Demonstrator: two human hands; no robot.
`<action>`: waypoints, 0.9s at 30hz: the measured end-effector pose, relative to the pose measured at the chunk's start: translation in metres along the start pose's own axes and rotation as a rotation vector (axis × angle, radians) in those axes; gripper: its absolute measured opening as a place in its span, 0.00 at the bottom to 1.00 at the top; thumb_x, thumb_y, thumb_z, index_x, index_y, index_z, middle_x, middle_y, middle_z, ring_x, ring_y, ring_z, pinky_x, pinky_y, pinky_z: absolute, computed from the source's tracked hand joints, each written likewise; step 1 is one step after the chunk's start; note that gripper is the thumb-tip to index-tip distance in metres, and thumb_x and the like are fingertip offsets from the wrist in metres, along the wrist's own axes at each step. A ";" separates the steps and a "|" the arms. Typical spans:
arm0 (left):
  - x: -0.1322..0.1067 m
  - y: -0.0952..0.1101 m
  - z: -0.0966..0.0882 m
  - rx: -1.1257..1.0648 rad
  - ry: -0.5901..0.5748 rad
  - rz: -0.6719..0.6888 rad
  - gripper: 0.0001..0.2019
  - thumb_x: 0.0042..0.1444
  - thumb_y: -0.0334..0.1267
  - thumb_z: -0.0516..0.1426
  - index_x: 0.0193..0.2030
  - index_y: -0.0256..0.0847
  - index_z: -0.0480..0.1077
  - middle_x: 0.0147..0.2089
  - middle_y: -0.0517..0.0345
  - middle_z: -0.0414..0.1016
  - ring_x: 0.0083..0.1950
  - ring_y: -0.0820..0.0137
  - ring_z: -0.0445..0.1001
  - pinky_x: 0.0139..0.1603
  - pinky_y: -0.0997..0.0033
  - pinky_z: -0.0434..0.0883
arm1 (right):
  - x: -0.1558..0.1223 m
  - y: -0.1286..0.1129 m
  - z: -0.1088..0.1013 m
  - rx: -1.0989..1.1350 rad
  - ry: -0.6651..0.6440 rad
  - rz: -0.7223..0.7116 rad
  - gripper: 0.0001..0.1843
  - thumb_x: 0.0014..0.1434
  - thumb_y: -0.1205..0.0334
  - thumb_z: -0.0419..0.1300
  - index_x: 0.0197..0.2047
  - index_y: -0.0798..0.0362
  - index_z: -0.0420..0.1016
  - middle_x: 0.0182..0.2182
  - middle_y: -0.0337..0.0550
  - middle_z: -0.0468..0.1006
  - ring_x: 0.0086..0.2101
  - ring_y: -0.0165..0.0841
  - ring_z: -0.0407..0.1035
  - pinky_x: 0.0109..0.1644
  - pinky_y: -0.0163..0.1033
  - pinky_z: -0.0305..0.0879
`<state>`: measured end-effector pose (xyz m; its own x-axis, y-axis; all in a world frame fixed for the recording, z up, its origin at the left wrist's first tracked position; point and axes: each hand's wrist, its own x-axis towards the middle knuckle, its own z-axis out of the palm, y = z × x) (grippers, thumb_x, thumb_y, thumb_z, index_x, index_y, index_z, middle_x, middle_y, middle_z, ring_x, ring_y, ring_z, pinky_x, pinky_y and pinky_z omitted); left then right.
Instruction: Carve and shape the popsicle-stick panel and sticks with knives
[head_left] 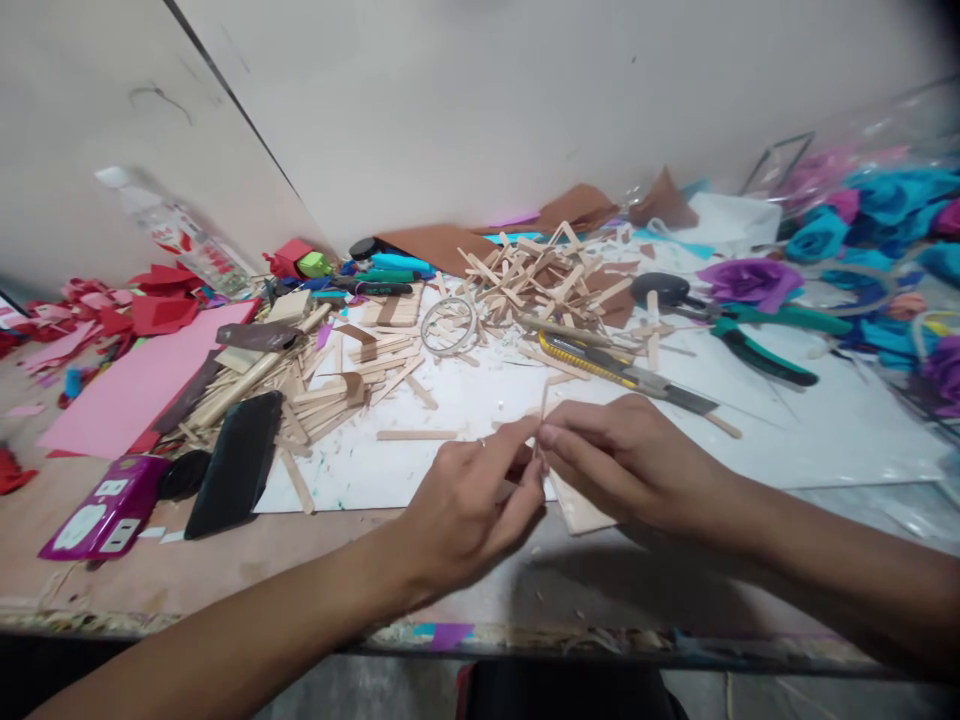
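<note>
My left hand (480, 490) and my right hand (626, 455) meet near the front of the table, fingertips pinched together. Between them is a thin wooden craft stick (544, 398), its upper end angled off to the right; the fingers cover its lower part. Below the hands lies a flat pale wooden board (581, 508), partly hidden. Left of the fingers, a single loose craft stick (416, 435) rests on the white sheet (352, 475). A yellow and black utility knife (592, 362) lies just beyond my right hand, its blade pointing right.
Piles of craft sticks (540, 285) spread across the middle. A roll of clear tape (448, 327) sits among them. Green-handled pliers (765, 350) lie right, near paper flowers (754, 283). At left are a black phone (236, 465), a purple power strip (105, 508) and a bottle (180, 235).
</note>
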<state>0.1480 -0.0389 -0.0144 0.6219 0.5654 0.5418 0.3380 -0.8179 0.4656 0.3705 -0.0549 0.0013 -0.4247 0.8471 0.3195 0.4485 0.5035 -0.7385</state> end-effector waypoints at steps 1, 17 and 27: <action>0.001 0.002 0.000 0.001 0.003 0.010 0.21 0.68 0.30 0.59 0.66 0.38 0.67 0.39 0.57 0.84 0.34 0.74 0.82 0.37 0.76 0.78 | 0.000 -0.001 0.001 0.003 -0.004 -0.009 0.16 0.75 0.63 0.53 0.34 0.53 0.71 0.25 0.35 0.72 0.25 0.25 0.63 0.32 0.33 0.58; 0.020 -0.025 -0.026 0.152 0.005 0.242 0.19 0.65 0.42 0.67 0.59 0.41 0.74 0.48 0.49 0.79 0.47 0.66 0.79 0.45 0.65 0.79 | 0.008 -0.004 -0.019 0.319 -0.148 0.276 0.16 0.74 0.60 0.52 0.35 0.52 0.75 0.19 0.30 0.64 0.20 0.26 0.58 0.27 0.36 0.54; 0.018 -0.031 -0.021 0.040 0.051 0.264 0.11 0.67 0.26 0.62 0.54 0.38 0.75 0.39 0.53 0.82 0.37 0.72 0.79 0.38 0.73 0.76 | 0.006 -0.001 -0.021 0.255 -0.154 0.260 0.16 0.73 0.57 0.54 0.37 0.53 0.77 0.22 0.33 0.68 0.22 0.27 0.59 0.29 0.37 0.56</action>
<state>0.1338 -0.0006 -0.0042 0.6564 0.3359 0.6756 0.1968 -0.9407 0.2764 0.3840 -0.0469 0.0165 -0.4441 0.8957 0.0239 0.3548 0.2003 -0.9132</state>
